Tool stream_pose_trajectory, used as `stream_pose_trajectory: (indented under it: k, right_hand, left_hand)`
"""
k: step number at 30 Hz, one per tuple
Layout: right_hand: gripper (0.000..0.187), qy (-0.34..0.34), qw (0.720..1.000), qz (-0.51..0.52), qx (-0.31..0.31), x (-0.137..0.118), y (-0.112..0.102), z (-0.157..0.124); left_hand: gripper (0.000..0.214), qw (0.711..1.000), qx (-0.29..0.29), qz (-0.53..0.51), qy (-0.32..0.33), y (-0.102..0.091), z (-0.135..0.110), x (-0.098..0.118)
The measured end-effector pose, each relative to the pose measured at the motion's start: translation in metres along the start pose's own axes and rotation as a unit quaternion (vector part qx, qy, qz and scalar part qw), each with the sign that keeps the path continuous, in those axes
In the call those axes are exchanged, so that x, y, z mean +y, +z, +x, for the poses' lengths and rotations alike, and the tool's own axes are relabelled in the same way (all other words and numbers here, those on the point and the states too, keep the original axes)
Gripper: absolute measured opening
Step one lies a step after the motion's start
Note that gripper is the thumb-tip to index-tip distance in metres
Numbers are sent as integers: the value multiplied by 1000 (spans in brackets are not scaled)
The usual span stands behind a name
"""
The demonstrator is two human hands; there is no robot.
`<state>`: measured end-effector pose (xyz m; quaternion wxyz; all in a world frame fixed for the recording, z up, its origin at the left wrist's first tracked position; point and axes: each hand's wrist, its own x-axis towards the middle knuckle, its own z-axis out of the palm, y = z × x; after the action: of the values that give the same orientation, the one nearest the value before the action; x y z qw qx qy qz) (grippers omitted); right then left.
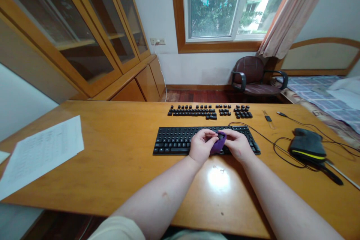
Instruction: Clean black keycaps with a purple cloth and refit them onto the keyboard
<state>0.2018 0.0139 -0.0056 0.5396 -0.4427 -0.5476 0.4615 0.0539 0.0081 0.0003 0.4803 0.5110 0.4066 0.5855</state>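
Note:
A black keyboard (177, 140) lies on the wooden desk (118, 165) in front of me. Both hands are over its right half. My left hand (201, 146) and my right hand (238, 144) are closed from either side on a small purple tool (218, 144), and a dark keycap (221, 135) sits between my fingertips at its top. Behind the keyboard, rows of loose black keycaps (209, 111) are laid out in keyboard order.
A printed sheet of paper (42, 153) lies at the desk's left edge. On the right are a black cable (281, 146), a dark pouch with a yellow stripe (308, 145) and a small black object (268, 118). A chair (255, 78), cabinets and a bed stand beyond.

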Motion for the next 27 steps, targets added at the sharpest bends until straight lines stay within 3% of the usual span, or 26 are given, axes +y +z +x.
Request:
stream_pose_trajectory:
  k: [4, 8, 12, 18, 22, 27]
  right_hand:
    - [33, 28, 999, 4, 29, -1, 0, 0]
    - [32, 24, 997, 39, 66, 3, -5, 2]
    - [31, 20, 992, 72, 105, 4, -6, 4]
    - [29, 18, 997, 35, 66, -3, 1, 2]
    - [24, 4, 999, 5, 53, -5, 2, 0]
    - [15, -37, 999, -18, 28, -4, -1, 0]
  left_hand:
    - [17, 998, -51, 23, 23, -2, 0, 4]
    - [42, 976, -89, 162, 114, -6, -1, 13]
    - [13, 958, -60, 243, 139, -11, 3, 14]
    - [12, 979, 32, 175, 96, -14, 6, 1]
    - [14, 989, -6, 129, 78, -11, 3, -2]
    - [20, 975, -73, 159, 134, -12, 5, 6]
